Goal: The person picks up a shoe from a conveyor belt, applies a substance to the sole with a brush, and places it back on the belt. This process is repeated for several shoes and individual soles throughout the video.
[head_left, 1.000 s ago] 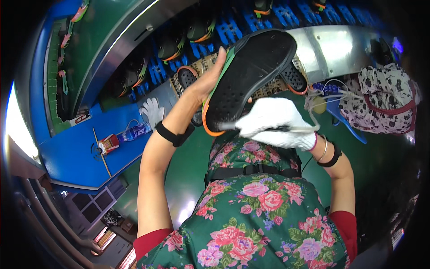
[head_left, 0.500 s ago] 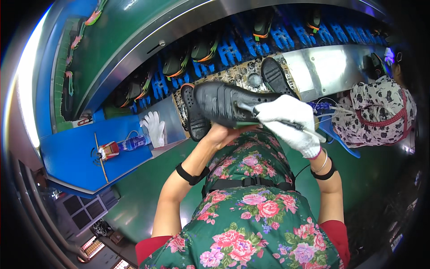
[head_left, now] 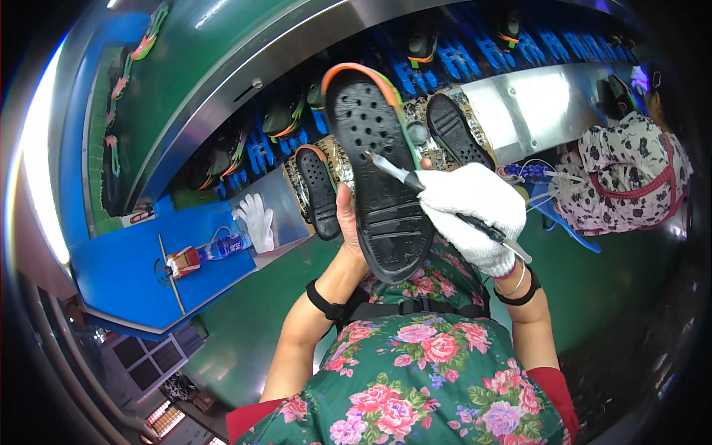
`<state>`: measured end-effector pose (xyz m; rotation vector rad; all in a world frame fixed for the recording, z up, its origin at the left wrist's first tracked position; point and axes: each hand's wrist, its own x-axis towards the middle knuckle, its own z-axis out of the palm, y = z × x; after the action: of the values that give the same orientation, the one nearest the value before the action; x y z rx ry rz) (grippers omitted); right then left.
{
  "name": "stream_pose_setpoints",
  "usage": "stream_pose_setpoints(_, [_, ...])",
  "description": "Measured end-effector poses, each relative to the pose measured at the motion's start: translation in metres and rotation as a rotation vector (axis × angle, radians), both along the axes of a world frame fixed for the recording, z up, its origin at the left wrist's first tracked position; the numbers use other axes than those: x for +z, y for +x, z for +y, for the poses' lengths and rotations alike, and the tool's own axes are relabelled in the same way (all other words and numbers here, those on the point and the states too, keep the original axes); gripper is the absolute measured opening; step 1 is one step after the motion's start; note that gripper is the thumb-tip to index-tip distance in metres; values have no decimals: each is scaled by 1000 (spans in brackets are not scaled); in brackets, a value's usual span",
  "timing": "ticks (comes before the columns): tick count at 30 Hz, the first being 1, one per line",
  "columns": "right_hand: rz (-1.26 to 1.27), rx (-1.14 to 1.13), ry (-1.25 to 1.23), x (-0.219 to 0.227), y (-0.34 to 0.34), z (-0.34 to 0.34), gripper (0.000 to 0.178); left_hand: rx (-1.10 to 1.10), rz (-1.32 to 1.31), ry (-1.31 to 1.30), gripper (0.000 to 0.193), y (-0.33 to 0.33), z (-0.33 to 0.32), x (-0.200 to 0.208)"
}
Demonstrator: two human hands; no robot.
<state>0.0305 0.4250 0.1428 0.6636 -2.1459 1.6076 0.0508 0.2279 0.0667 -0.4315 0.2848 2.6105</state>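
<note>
My bare left hand point(head_left: 348, 222) holds a black shoe sole point(head_left: 386, 230) from beneath, its thumb along the left edge and a fingertip showing at the right. The sole is tilted lengthwise, its orange-and-green rimmed end pointing away from me. Round holes dot its far half, and grooves cross the near half, which looks wet and shiny. In a white knit glove, my right hand point(head_left: 475, 211) grips a brush point(head_left: 399, 173); the brush tip is at the sole's surface, just below the holes. Behind lie another black sole point(head_left: 319, 189) on the left and a third sole point(head_left: 455, 132) on the right.
Blue racks point(head_left: 456, 61) carrying shoe uppers point(head_left: 282, 119) run behind the metal ledge point(head_left: 545, 104). At left, a blue table point(head_left: 119, 271) bears a bottle point(head_left: 226, 245), a red packet point(head_left: 183, 261) and a white glove point(head_left: 257, 222). A co-worker point(head_left: 627, 174) sits at right.
The held sole has swung from lying sideways to pointing away from me, and its holed face now shows. My gloved hand and the brush have shifted slightly left and nearer to me.
</note>
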Motion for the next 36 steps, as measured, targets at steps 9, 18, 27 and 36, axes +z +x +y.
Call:
stream_pose_setpoints(9, [263, -10, 182, 15, -37, -7, 33, 17, 39, 324, 87, -4, -1, -11])
stream_pose_setpoints(18, [216, 105, -45, 0, -25, -24, 39, -127, 154, -53, 88, -2, 1, -15])
stream_pose_setpoints(27, [204, 50, 188, -4, -16, -20, 31, -133, 69, -268, 91, -11, -4, -10])
stream_pose_setpoints(36, [109, 74, 30, -12, -14, -30, 28, -31, 242, 55, 89, -42, 7, 6])
